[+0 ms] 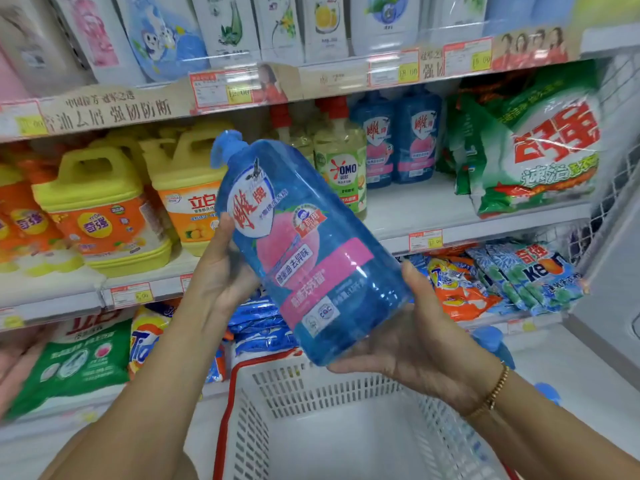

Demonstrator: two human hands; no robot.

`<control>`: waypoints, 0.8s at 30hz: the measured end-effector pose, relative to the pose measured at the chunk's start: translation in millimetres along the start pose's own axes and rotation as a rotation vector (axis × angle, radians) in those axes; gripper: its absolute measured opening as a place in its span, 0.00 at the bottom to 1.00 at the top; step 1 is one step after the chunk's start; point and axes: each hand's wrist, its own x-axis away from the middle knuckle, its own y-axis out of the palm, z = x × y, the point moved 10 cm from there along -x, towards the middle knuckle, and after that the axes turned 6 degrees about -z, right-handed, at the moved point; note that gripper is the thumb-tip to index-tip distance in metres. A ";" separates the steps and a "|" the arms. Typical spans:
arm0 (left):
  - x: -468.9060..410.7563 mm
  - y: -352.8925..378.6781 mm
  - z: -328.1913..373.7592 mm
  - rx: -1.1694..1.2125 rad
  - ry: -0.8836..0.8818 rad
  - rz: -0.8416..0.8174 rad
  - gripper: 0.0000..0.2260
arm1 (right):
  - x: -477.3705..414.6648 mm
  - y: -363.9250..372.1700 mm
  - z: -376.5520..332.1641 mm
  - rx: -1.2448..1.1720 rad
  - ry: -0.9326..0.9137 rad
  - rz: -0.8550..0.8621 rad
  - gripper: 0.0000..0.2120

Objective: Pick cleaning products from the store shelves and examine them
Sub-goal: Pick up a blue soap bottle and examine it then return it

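- Blue bottle [311,244]: clear blue pump bottle with blue liquid and a pink-and-white label facing the camera. Held in the air in front of the shelves, above the basket, tilted with the pump cap [225,143] up and to the left and the base down and to the right.
- Basket [329,386]: white slotted plastic with a red rim, directly below the bottle.
- Green-and-white bag [540,143]: lies on the middle shelf [415,209], far right, with large red characters.
- Yellow jugs [100,209]: orange labels, on the same shelf level at left, behind the left hand.
- Right hand [415,344]: palm up under the bottle's base, fingers wrapped beneath it and thumb against its lower right side; it bears the bottle's weight.
- Left hand [221,271]: grips the bottle's left side at mid-height, thumb on the front edge, fingers hidden behind.
- Matching blue bottles [398,140]: two stand upright at the back of the middle shelf, beside a yellow-green OMO bottle [341,168].
- Bracelet [495,393]: gold chain on the right wrist.
- Price tag [425,240]: red-and-yellow, on the shelf edge; the print is too blurred to read.
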 end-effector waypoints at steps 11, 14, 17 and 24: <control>36.4 18.1 -58.2 0.256 -0.281 0.150 0.47 | 57.2 34.7 -6.4 0.112 0.086 0.116 0.41; 38.3 25.6 -69.5 0.287 -0.318 0.157 0.48 | 70.7 31.6 -13.3 0.118 0.086 0.123 0.40; 32.8 36.2 -76.4 0.236 -0.329 0.167 0.47 | 87.3 19.9 -24.1 0.233 0.089 0.184 0.39; -21.1 103.0 -62.9 -0.330 -0.182 0.009 0.45 | 130.5 -23.6 -117.0 0.637 -0.020 0.434 0.26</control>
